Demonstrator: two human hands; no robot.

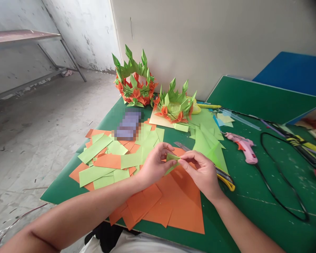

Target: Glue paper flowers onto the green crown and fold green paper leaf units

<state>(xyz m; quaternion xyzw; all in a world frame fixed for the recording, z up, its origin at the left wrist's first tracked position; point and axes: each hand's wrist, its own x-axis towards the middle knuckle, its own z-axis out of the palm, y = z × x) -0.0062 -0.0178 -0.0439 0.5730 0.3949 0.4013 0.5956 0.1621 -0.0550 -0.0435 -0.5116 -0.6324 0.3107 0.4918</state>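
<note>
A small piece of light green paper (171,157), partly folded, is held between my two hands above the orange sheets (186,207). My left hand (156,163) pinches it from the left, thumb in front and fingers curled behind. From the right, the thumb and fingertips of my right hand (200,172) press its edge. Fingers hide part of the fold. A utility knife (228,181) with a yellow end lies partly under my right hand. Left of my hands lies a loose pile of green paper strips (94,151) and orange strips (107,161).
Two green-and-orange folded-paper crowns, a taller one (135,82) and a lower one (175,103), stand at the back. A pink glue gun (242,146) with a looping black cord (274,198) lies right. A blurred-out dark rectangle (129,123) sits beyond the strips. The green table (58,186) ends at left.
</note>
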